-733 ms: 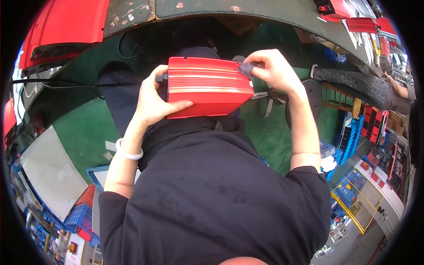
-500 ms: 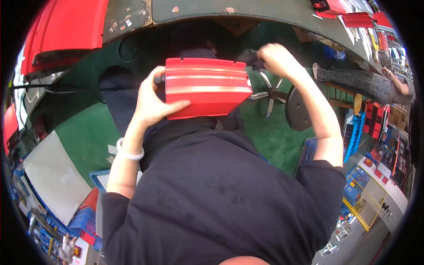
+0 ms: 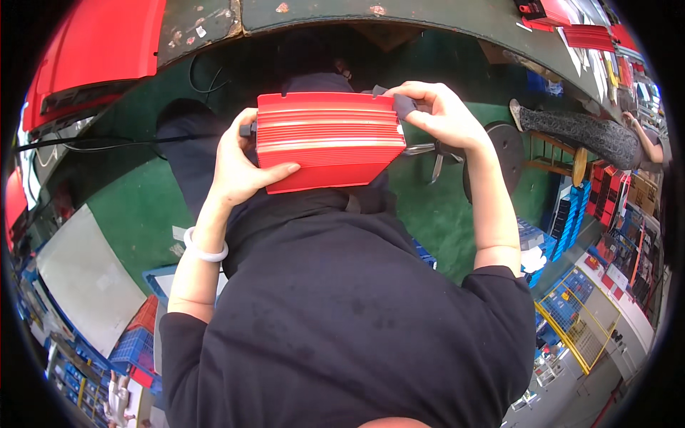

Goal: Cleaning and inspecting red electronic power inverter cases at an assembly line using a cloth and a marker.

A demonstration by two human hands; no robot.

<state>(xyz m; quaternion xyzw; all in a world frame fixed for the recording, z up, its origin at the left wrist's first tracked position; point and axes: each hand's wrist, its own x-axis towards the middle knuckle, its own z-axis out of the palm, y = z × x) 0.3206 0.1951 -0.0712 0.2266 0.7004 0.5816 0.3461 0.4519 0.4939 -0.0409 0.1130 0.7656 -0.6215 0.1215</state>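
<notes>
Head: red case (image 3: 328, 143) between left grip (image 3: 239, 162), clamped on its end, and right grip (image 3: 448, 118), tight on cloth (image 3: 404, 107)

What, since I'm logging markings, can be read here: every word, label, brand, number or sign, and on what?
No text can be read.
Red ribbed housing in the left hand: no lettering visible; the pale patch at its right end is too small to make out.
Dark grey cloth in the right hand: no lettering visible.
Brown cartons at far right: any print is too small and blurred.
</notes>
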